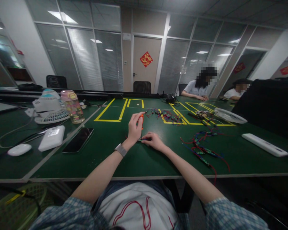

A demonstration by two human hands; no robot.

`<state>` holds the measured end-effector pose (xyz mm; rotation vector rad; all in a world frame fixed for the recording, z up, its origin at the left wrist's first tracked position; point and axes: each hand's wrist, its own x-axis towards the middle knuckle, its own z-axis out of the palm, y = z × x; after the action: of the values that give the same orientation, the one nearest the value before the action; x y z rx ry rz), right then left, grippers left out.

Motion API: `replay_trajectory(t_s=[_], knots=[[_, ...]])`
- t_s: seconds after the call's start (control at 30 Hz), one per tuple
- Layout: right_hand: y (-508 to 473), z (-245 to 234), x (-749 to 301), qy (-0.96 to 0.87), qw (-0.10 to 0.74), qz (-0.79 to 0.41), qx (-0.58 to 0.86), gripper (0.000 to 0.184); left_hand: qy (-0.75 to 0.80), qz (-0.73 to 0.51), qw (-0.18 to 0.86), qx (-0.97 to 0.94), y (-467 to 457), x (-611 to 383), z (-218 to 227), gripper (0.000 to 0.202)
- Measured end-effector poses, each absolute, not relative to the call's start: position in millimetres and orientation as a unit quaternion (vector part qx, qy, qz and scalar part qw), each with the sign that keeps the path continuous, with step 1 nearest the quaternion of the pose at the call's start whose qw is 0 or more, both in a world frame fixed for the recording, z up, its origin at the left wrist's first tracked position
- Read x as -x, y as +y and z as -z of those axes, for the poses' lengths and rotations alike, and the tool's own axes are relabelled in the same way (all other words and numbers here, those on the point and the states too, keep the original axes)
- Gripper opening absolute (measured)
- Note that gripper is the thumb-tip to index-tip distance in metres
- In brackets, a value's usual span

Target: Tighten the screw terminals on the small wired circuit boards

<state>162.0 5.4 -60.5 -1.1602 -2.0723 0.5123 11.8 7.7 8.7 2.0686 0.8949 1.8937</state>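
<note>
Your left hand grips the orange tool upright, directly above the small part — your right hand pinches it, fingers together.

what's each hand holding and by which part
The left hand grips an orange-handled tool, probably a small screwdriver, by its handle. The right hand pins a small dark part to the green table with its fingertips.

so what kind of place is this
Probably an office room used for small electronics assembly: glass partitions with blinds, a long green table marked with yellow tape, and bundles of wired parts. The left hand holds an orange-handled tool.
</note>
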Motion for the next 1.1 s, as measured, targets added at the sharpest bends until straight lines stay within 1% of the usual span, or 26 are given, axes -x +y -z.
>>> replay_trajectory(t_s=[0.17,0.47,0.73,0.97,1.1], knots=[[5.0,60.3,-161.7,-0.798,0.348,-0.199,0.449,0.017,0.303,-0.634,0.117,-0.702,7.6,-12.0,-8.5,0.028],[3.6,58.2,-160.7,-0.797,0.346,-0.197,0.453,0.017,0.316,-0.637,0.064,-0.700,5.6,-12.5,-10.0,0.018],[3.7,59.4,-161.1,-0.797,0.349,-0.200,0.450,0.018,0.304,-0.639,0.088,-0.701,7.4,-10.9,-7.0,0.031],[2.8,56.5,-161.0,-0.803,0.336,-0.193,0.453,0.018,0.310,-0.647,0.102,-0.689,11.8,-13.6,-3.7,0.029],[1.6,55.4,-160.8,-0.802,0.337,-0.192,0.454,0.017,0.309,-0.650,0.081,-0.689,12.3,-13.4,-5.0,0.028]])
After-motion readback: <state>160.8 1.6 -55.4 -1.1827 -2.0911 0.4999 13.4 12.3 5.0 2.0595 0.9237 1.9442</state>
